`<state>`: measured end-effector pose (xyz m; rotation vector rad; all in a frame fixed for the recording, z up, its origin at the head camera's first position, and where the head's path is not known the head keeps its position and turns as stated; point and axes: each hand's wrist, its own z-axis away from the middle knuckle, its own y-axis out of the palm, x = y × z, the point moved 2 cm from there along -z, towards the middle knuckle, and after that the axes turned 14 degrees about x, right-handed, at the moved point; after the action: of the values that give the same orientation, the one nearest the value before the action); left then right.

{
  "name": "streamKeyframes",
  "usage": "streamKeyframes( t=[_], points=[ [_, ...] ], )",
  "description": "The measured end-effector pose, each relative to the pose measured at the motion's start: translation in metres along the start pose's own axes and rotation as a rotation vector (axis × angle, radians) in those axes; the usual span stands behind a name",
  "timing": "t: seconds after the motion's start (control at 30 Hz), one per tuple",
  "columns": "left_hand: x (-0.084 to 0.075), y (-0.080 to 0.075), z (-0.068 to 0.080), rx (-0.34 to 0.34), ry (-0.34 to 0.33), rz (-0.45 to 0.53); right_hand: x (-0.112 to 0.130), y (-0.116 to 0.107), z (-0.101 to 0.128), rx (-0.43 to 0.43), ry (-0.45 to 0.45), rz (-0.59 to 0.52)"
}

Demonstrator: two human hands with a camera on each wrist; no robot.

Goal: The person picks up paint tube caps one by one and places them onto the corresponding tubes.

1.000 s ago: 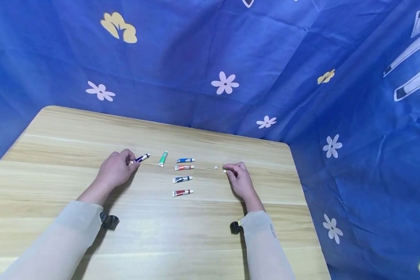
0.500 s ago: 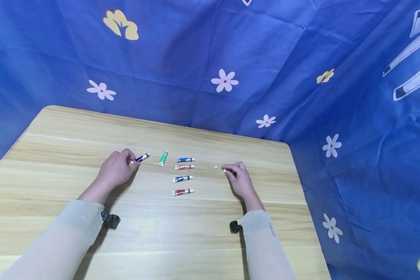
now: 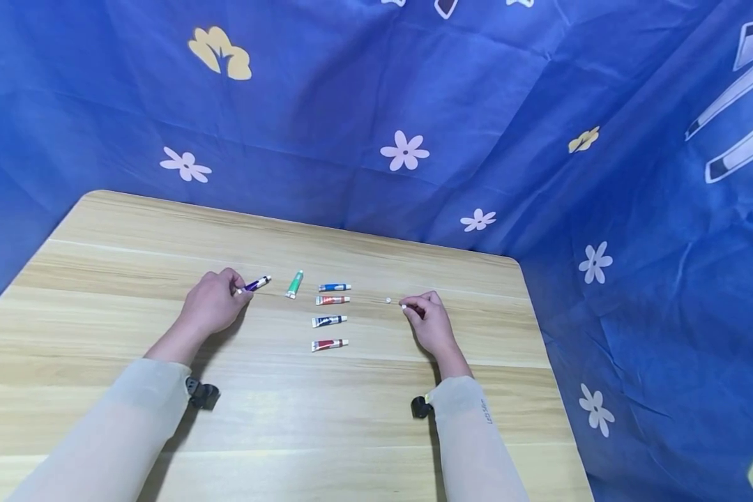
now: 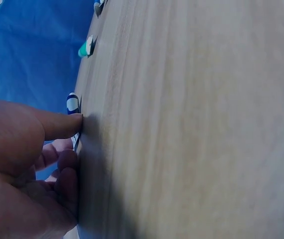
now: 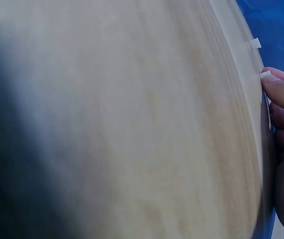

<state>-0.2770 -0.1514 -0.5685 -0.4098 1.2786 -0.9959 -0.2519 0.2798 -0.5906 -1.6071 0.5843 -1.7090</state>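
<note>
A purple paint tube (image 3: pixel 259 284) lies with its right end exposed in the head view, and my left hand (image 3: pixel 216 301) pinches its left end between thumb and fingers. In the left wrist view the fingers hide most of that tube (image 4: pixel 72 103). Over on the right, my right hand (image 3: pixel 431 322) pinches a small white cap-like piece (image 5: pixel 265 74) between thumb and index finger, low at the table surface. Just left of those fingertips, apart from them, sits a second small white piece (image 3: pixel 388 300).
Between the hands lie several paint tubes: green (image 3: pixel 295 284), slanted, then blue (image 3: pixel 335 287), orange-red (image 3: pixel 332 300), dark blue (image 3: pixel 329 321) and dark red (image 3: pixel 330 344), stacked in a column. The wooden table (image 3: pixel 301 432) meets a blue patterned cloth (image 3: pixel 326 139) behind and at right.
My right thumb and index finger have drawn slightly closer around the small white piece. My left hand keeps its pinch on the purple paint tube; the head view has shifted slightly.
</note>
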Motion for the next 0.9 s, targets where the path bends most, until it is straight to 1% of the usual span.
streamKeyframes(
  t=[0.2,0.33,0.4,0.57,0.63,0.77,0.83,0.9],
  points=[
    [-0.003,-0.004,0.002,0.011,0.009,-0.014,0.001,-0.004,0.001,-0.003,0.013,-0.04],
    [-0.001,-0.006,0.003,0.015,0.028,-0.024,0.0,-0.005,0.001,-0.009,0.033,-0.061],
    [0.002,-0.007,0.004,-0.005,0.037,-0.025,-0.001,-0.004,0.0,-0.01,0.041,-0.073],
    [0.013,-0.007,0.002,-0.085,0.054,0.003,-0.003,-0.005,-0.002,-0.039,0.044,-0.124],
    [0.015,-0.008,0.002,-0.09,0.058,0.02,-0.003,-0.006,-0.002,-0.06,0.046,-0.15],
    [0.015,-0.01,0.005,-0.054,0.049,0.072,-0.005,-0.007,-0.002,-0.089,0.094,-0.24],
    [0.013,-0.01,0.008,-0.04,0.042,0.101,-0.007,-0.008,0.0,-0.103,0.128,-0.333],
    [0.01,-0.01,0.013,-0.04,0.039,0.124,-0.008,-0.009,0.002,-0.129,0.151,-0.451]
  ],
)
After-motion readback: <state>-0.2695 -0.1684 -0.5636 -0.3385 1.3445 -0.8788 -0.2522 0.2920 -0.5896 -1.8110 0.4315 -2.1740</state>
